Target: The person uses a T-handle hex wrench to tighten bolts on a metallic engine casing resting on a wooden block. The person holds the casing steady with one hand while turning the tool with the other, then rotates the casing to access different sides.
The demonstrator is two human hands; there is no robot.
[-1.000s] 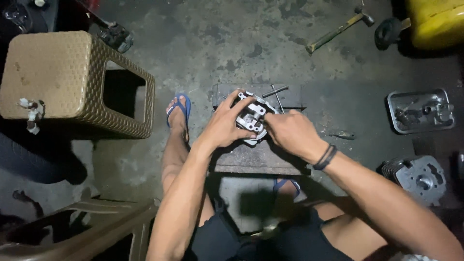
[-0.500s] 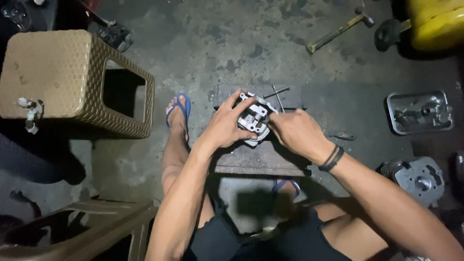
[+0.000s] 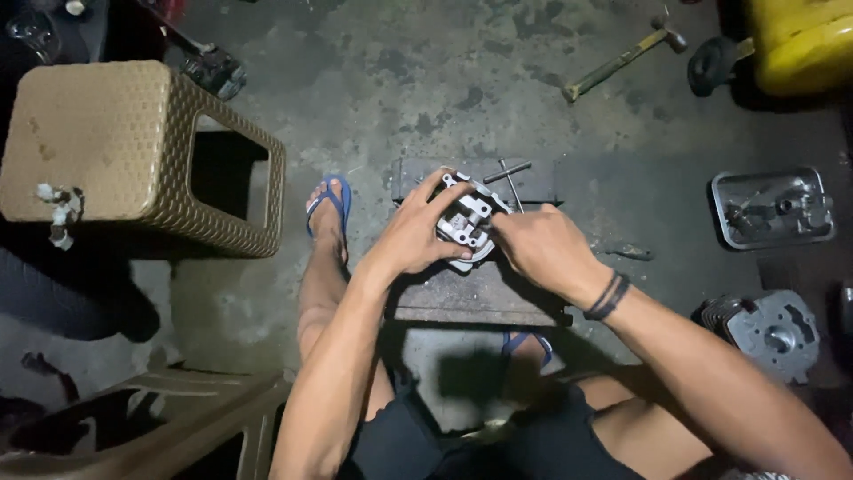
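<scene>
A grey metal engine part (image 3: 468, 222) rests on a dark wooden block (image 3: 480, 289) between my feet. My left hand (image 3: 414, 233) wraps around the part's left side, fingers over its top edge. My right hand (image 3: 538, 249), with dark bands on the wrist, presses on its right side with the fingers curled against it. Two thin metal rods (image 3: 510, 178) lie on the block just behind the part.
A woven brown stool (image 3: 133, 151) stands at the left. A hammer (image 3: 622, 60) and a yellow container (image 3: 800, 44) lie at the back right. A metal tray of parts (image 3: 771, 209) and an engine cylinder (image 3: 762, 331) sit at the right. A plastic chair (image 3: 160, 427) is near left.
Both hands stay on the engine part; my right hand has shifted slightly along its right side. Nothing else has moved.
</scene>
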